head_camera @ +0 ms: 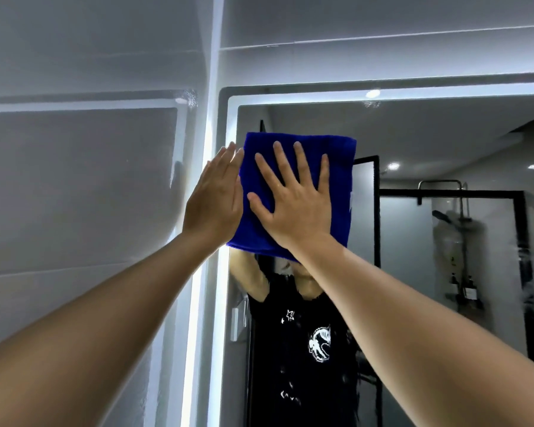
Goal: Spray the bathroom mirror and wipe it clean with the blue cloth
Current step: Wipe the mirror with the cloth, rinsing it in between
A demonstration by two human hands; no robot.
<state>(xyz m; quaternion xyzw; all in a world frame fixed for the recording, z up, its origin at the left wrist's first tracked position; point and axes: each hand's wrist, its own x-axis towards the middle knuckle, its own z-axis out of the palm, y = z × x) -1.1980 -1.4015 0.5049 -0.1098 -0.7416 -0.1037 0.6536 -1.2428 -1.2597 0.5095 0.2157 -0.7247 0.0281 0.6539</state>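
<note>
Blue cloth [296,192] flat on mirror [444,149] — right hand [293,204] pressing, grey-tiled wall [84,186] beside

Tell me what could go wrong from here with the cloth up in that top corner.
1. The right hand only presses the cloth flat with straight fingers, with no grip, so it could slip and drop.
2. The left hand sits at the cloth's left edge over the lit mirror border; bare skin there may leave prints.
3. Streaks show on the glass at far right, and wiping only this corner would probably leave them.
</note>
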